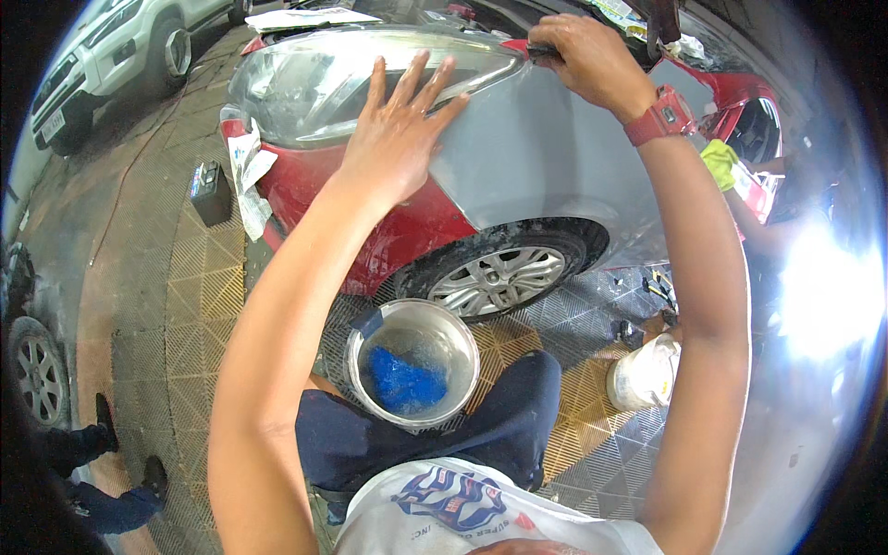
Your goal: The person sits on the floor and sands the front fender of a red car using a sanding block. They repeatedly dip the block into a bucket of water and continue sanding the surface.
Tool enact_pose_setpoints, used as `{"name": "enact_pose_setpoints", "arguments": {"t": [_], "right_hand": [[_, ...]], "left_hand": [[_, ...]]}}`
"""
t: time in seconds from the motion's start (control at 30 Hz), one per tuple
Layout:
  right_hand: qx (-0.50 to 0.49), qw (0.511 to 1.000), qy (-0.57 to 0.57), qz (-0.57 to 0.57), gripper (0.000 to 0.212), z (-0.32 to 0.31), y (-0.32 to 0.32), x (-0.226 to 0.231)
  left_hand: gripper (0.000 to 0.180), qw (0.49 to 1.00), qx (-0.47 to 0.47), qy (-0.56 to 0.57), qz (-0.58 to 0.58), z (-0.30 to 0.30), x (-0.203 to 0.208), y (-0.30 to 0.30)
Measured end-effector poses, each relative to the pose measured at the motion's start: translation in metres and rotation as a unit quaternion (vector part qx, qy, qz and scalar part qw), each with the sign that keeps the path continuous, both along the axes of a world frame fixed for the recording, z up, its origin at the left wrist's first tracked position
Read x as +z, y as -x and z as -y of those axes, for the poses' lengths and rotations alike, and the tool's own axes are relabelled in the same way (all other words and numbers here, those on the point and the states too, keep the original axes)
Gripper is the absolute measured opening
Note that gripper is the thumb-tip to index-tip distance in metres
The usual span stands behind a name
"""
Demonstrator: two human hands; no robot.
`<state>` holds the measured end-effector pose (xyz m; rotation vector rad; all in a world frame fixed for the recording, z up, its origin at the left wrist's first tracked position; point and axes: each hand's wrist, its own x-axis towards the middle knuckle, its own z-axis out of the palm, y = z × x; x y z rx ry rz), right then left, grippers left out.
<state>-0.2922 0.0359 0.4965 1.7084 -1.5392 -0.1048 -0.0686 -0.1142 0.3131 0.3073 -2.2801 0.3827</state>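
Note:
My left hand lies with its fingers spread over the edge of the clear headlight and the grey fender of a red car. Farther right, my right hand is closed at the fender's upper edge, near the headlight's corner. A small dark flat piece shows under its fingers; its kind is unclear. A red watch is on that wrist. Between my knees stands a metal-looking bucket with a blue cloth inside.
The front wheel is just beyond the bucket. A white pail stands to the right, a black battery to the left. Newspaper hangs off the bumper. Another person's hand holds a yellow-green cloth at right. Someone's legs show lower left.

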Motion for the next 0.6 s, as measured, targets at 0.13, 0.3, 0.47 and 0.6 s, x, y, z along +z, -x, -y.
{"name": "enact_pose_setpoints", "arguments": {"t": [0.13, 0.3, 0.47, 0.6], "right_hand": [[0.003, 0.999, 0.009, 0.034, 0.02, -0.018, 0.013, -0.019], [0.083, 0.995, 0.03, 0.035, 0.02, -0.002, 0.021, -0.039], [0.113, 0.992, 0.049, -0.007, 0.025, 0.008, 0.02, -0.043], [0.118, 0.992, 0.041, -0.028, 0.03, 0.009, 0.026, -0.046]], "left_hand": [[0.053, 0.991, -0.088, -0.095, -0.041, -0.049, -0.054, -0.035], [0.035, 0.918, -0.158, -0.353, 0.085, -0.108, -0.259, -0.094], [0.028, 0.865, -0.102, -0.472, 0.136, -0.146, -0.388, -0.12], [0.028, 0.853, -0.107, -0.51, 0.03, -0.138, -0.369, -0.11]]}}
